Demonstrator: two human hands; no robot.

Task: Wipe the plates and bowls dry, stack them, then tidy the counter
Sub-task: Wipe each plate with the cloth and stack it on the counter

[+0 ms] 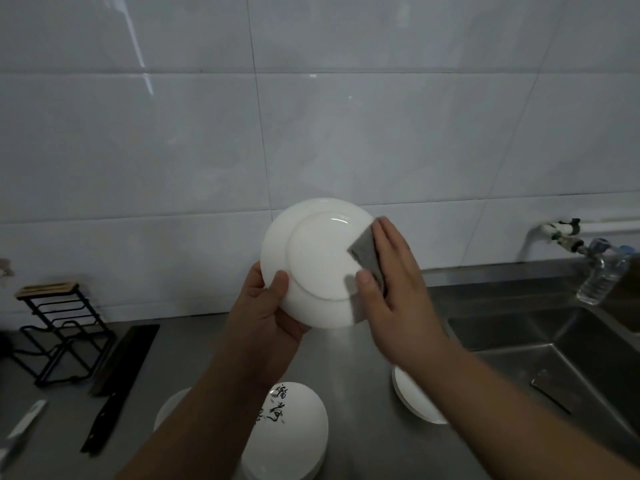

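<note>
I hold a white plate up in front of the tiled wall, its underside facing me. My left hand grips its lower left rim, thumb on the back. My right hand pinches a grey cloth against the plate's right edge, fingers straight behind it and thumb in front. Below, on the steel counter, stands a stack of upside-down white bowls with black writing, partly hidden by my left forearm. A white plate lies to the right under my right forearm.
A steel sink lies at the right with a dark scraper-like item in it, a tap and a plastic bottle behind. At left are a black wire rack, a cleaver and another knife.
</note>
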